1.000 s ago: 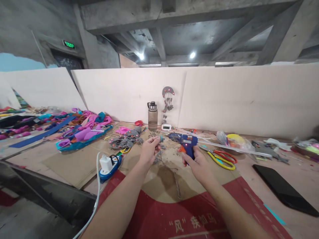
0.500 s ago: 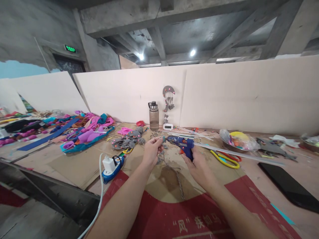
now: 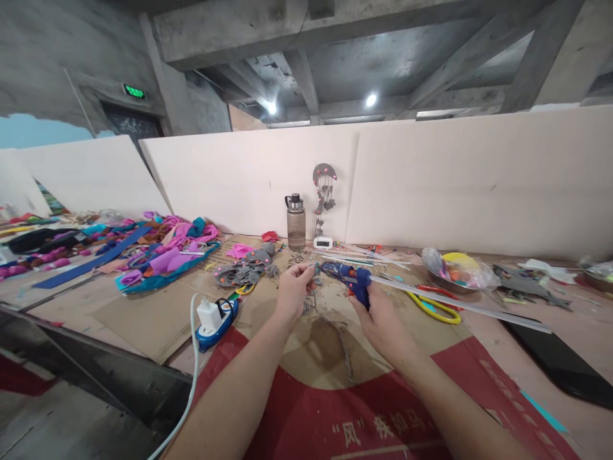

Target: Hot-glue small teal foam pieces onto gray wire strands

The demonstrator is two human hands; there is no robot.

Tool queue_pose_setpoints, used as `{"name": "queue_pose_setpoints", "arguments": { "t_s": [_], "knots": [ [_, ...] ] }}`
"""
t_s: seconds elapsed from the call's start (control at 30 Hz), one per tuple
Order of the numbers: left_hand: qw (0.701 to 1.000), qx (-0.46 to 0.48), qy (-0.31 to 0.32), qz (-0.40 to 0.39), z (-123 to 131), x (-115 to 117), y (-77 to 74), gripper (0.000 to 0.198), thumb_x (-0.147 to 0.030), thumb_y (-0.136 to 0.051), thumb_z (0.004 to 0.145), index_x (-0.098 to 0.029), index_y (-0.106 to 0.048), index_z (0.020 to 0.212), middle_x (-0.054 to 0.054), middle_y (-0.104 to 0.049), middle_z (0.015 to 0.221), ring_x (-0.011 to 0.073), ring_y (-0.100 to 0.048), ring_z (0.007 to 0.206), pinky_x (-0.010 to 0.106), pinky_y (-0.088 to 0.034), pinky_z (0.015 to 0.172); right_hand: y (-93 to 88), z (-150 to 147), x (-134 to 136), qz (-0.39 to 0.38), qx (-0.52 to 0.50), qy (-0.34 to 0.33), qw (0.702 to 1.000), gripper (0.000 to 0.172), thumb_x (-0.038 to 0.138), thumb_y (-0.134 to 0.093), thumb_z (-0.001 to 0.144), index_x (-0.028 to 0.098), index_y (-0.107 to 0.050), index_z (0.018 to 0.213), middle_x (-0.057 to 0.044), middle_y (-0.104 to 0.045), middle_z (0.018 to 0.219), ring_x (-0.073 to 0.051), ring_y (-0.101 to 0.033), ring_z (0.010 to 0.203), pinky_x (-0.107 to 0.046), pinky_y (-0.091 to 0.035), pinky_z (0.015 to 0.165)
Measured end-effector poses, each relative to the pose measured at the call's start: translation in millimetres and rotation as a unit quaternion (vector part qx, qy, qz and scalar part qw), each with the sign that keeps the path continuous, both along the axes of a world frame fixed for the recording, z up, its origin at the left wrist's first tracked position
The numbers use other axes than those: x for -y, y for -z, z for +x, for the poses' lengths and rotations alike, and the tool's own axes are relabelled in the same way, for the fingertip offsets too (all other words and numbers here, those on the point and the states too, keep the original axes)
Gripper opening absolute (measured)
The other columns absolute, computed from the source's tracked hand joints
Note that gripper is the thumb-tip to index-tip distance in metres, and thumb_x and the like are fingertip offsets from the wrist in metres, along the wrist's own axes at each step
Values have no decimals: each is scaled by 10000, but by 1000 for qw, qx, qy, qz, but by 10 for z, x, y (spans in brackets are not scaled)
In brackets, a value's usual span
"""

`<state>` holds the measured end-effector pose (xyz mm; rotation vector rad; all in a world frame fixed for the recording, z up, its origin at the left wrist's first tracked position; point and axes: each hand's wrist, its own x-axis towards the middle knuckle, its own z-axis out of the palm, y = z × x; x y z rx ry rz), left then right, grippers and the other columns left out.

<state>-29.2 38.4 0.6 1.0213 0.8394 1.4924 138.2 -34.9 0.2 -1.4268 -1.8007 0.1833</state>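
Note:
My right hand [image 3: 376, 310] is wrapped round the handle of a blue glue gun [image 3: 353, 278], its nozzle pointing left. A long clear glue stick [image 3: 460, 303] sticks out of the gun's back end toward the right. Just left of the nozzle, my left hand [image 3: 294, 287] is closed in a pinch; what its fingertips hold is too small to name. Grey twisted cord [image 3: 345, 354] lies on the cardboard below both hands.
A blue power strip [image 3: 218, 326] with a white plug sits left of my forearm. Behind stand a bottle [image 3: 295, 223] and a small clock [image 3: 322, 243]. Yellow-handled scissors [image 3: 438, 311], a phone [image 3: 555, 358] and a bowl [image 3: 453, 284] lie right. Felt pieces [image 3: 167, 255] cover the left.
The rear end of the glue stick has swung slightly down and toward me, now over the phone's edge. The glue gun has shifted slightly left, its nozzle still by my left fingertips.

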Motion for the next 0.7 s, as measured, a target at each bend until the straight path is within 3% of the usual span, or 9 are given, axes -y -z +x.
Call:
{"name": "queue_pose_setpoints", "arguments": {
  "t_s": [0.7],
  "knots": [
    [1000,9,-1,-15,-7,6,-8,345,-410,-766,556,-145,-564,645,-61,-461,463,37,-367,388,186,-186,409,-24,-5,23,32,74,40,996,277,299,-375,894,157,-514,1087,-135,-656,975,-266,-625,907,-375,-481,773]
  ]
}}
